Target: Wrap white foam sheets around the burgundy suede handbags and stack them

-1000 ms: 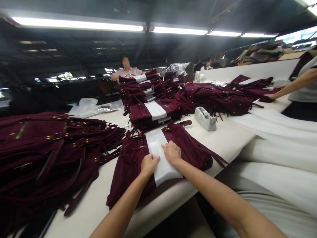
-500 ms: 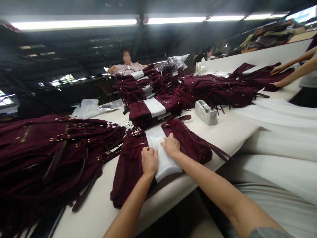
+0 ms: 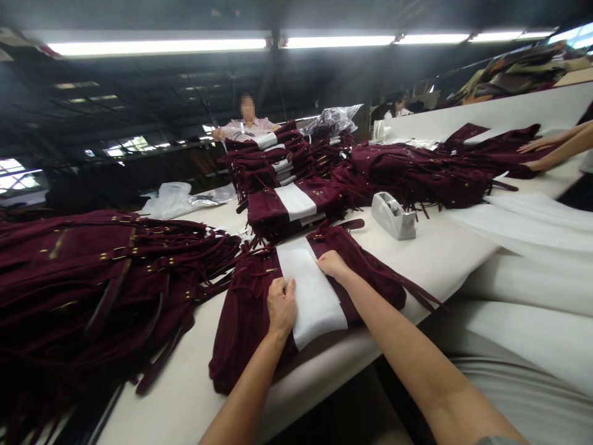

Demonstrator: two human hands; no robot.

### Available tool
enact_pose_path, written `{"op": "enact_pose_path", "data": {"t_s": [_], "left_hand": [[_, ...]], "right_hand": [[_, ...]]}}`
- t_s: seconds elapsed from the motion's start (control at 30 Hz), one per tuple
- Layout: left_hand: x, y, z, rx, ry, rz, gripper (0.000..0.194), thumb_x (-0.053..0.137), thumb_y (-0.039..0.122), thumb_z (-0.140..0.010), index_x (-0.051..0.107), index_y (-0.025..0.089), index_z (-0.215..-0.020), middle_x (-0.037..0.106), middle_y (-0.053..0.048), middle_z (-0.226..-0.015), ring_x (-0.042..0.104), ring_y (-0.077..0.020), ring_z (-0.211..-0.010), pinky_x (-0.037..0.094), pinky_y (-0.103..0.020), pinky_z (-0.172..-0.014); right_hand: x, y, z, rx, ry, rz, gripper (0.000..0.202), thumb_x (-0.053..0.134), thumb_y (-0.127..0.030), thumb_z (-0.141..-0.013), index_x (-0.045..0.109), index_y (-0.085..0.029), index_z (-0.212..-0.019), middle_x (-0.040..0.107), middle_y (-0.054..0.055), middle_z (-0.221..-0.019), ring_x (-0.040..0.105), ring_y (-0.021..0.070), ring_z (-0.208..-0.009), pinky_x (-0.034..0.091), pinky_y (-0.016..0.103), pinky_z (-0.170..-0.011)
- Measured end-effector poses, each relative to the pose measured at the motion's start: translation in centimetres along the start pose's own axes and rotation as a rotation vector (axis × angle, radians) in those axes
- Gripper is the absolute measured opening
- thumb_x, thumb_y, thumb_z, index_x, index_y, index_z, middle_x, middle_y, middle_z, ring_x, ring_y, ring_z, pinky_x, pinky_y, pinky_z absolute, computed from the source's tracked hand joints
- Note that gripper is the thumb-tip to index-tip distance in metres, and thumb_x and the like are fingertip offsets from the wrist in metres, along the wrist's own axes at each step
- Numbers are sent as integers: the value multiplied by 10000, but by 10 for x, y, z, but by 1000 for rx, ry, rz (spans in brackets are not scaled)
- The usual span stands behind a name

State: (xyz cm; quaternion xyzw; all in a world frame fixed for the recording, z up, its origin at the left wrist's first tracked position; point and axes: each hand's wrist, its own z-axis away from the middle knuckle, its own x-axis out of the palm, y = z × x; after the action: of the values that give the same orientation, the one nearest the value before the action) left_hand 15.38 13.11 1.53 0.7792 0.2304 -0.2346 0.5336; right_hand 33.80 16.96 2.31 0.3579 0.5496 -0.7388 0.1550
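A burgundy bag [image 3: 248, 321] with fringe and straps lies flat at the table's front edge. Across its middle runs a folded white packing sheet [image 3: 315, 309], its near end hanging down over the bag's front. My left hand [image 3: 281, 307] is closed with curled fingers at the sheet's left edge, thumb on top. At the right edge, my right hand [image 3: 334, 266] is closed in a pinch on the sheet, its fingertips partly hidden from view. Just beyond lies another burgundy bag [image 3: 264, 210] with a white band around it.
A grey tape dispenser [image 3: 393, 215] stands right of the bags. Burgundy bags [image 3: 92, 272] are heaped at left, and banded ones are stacked behind. White sheets [image 3: 523, 284] hang over the right edge. A co-worker's hands [image 3: 546, 148] rest on bags at far right; another person [image 3: 248, 120] stands behind.
The white sheet, bunched up before, now lies flatter and wider. My right hand has drawn back to the sheet's right edge. My left hand stays at the left edge.
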Motion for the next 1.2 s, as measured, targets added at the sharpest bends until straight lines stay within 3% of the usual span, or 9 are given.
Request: {"op": "enact_pose_path", "data": {"t_s": [0.13, 0.27, 0.5, 0.63, 0.8, 1.1, 1.2], "left_hand": [[2, -5, -1, -16, 63, 71, 260, 448, 363, -916, 621, 181, -847, 567, -95, -1085, 553, -223, -1042, 437, -360, -970], [8, -14, -5, -76, 83, 121, 248, 536, 325, -844, 658, 152, -714, 577, -134, -1113, 590, -254, -1017, 473, -385, -927], [-1, -1, -2, 4, 113, 220, 278, 483, 335, -903, 702, 164, -887, 634, -81, -1071, 612, -199, -1003, 476, -305, -924], [-2, 2, -5, -19, 73, 32, 312, 458, 338, -928, 711, 158, -892, 585, -84, -1147, 603, -180, -1029, 479, -275, -911], [10, -6, -13, -142, -57, -195, 256, 548, 258, -865, 679, 147, -676, 615, -107, -1048, 610, -225, -949, 485, -344, -861], [11, 12, -14, -157, -172, -477, 268, 467, 210, -913, 702, 103, -842, 621, -148, -1063, 573, -264, -1004, 424, -349, -893], [10, 16, -13, -155, -183, -507, 284, 455, 220, -922, 706, 88, -903, 619, -155, -1075, 566, -269, -1028, 416, -346, -899]], "right_hand": [[-3, -2, 16, -44, -36, 40, 98, 689, -160, -719, 767, -169, -779, 729, 69, -759, 667, 188, -745, 402, 213, -587], [-8, -2, 27, -71, -20, 76, 163, 649, -73, -685, 760, -169, -755, 732, 81, -797, 668, 215, -822, 402, 230, -636], [-14, 9, 38, -84, 15, 3, 115, 665, -147, -736, 751, -167, -809, 734, 48, -784, 668, 165, -751, 393, 209, -605], [-18, 11, 48, -98, 25, -27, 73, 691, -158, -730, 748, -164, -775, 735, 48, -767, 676, 168, -750, 394, 210, -603], [-21, 4, 56, -115, 41, 71, 132, 630, -96, -757, 744, -163, -750, 744, 75, -815, 689, 197, -811, 412, 235, -658], [-23, 1, 59, -84, 27, 214, 134, 619, -121, -783, 723, -181, -724, 731, 83, -792, 684, 229, -825, 438, 270, -692], [-26, -3, 72, -158, 238, 253, 139, 578, -178, -870, 711, -166, -832, 710, 104, -887, 659, 236, -849, 455, 298, -735]]}}
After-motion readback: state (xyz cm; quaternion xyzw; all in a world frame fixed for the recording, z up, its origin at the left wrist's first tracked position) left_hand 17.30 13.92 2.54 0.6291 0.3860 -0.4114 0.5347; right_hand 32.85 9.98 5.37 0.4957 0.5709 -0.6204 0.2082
